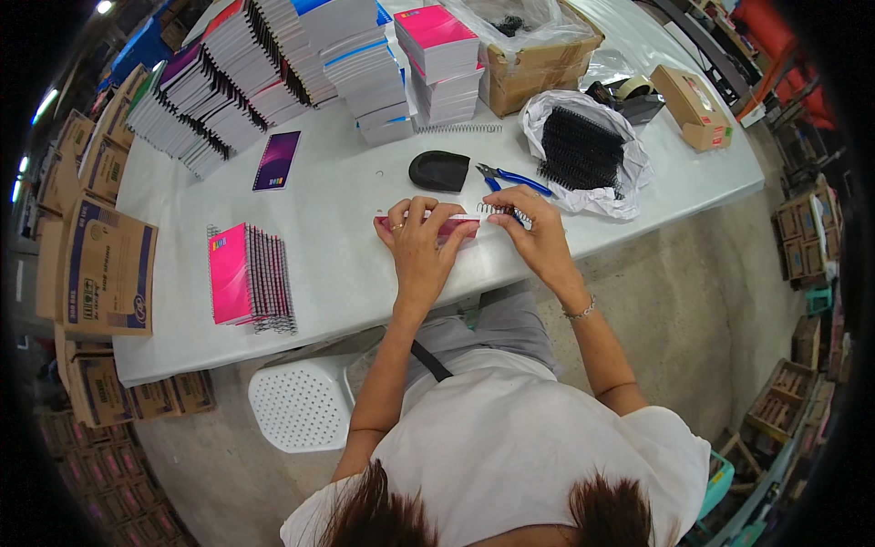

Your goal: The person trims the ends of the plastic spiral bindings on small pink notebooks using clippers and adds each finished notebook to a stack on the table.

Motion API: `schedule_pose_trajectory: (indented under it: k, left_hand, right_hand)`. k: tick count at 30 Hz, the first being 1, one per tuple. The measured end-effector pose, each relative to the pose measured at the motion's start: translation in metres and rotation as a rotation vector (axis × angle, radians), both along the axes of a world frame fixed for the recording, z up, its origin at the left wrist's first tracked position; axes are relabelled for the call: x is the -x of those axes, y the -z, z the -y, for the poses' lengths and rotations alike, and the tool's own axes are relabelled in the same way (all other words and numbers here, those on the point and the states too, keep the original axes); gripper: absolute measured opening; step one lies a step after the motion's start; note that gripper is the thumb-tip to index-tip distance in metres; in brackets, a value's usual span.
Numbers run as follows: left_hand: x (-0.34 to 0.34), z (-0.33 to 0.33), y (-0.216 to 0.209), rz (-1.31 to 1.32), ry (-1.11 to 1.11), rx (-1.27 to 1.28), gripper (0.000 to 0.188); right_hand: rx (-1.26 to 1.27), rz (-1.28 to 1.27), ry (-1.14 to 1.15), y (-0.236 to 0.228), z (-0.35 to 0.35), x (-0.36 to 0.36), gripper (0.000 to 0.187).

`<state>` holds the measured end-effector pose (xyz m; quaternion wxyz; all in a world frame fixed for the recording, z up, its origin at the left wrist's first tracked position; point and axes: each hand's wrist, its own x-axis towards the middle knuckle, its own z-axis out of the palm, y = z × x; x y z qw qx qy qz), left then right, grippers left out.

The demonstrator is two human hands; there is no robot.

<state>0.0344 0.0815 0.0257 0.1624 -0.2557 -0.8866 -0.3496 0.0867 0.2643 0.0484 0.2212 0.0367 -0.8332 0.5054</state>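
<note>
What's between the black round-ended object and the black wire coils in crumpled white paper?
Blue-handled metal pliers lie between the black round-ended object and the black wire coils in the head view.

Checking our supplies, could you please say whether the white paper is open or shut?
Open: the white paper surrounds black coils lying uncovered.

There are two hands (423,244) (538,239), one blue-handled cutter (523,180), two tabletop boxes (542,77) (693,108), one white stool (301,403).
</note>
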Motion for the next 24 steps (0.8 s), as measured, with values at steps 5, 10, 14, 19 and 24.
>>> schedule_pose_trajectory:
  k: [5,10,14,19,24]
  left_hand:
    - [0.001,-0.001,0.001,0.014,0.008,-0.028,0.030]
    - [0.001,-0.002,0.002,0.021,0.004,-0.013,0.030]
    - [0.001,0.000,0.002,0.015,0.008,0.006,0.028]
    - [-0.001,-0.001,-0.005,0.023,0.017,0.001,0.026]
    - [-0.003,-0.002,-0.008,0.029,0.014,0.044,0.030]
  right_hand:
    - [-0.095,-0.047,-0.021,-0.001,0.001,0.000,0.020]
    - [-0.030,-0.020,-0.065,0.001,0.001,-0.002,0.019]
    - [-0.209,-0.031,-0.068,-0.001,0.001,-0.003,0.018]
    - [-0.299,-0.011,-0.060,-0.011,0.004,-0.004,0.017]
    - [-0.396,-0.018,0.010,-0.006,0.009,0.000,0.014]
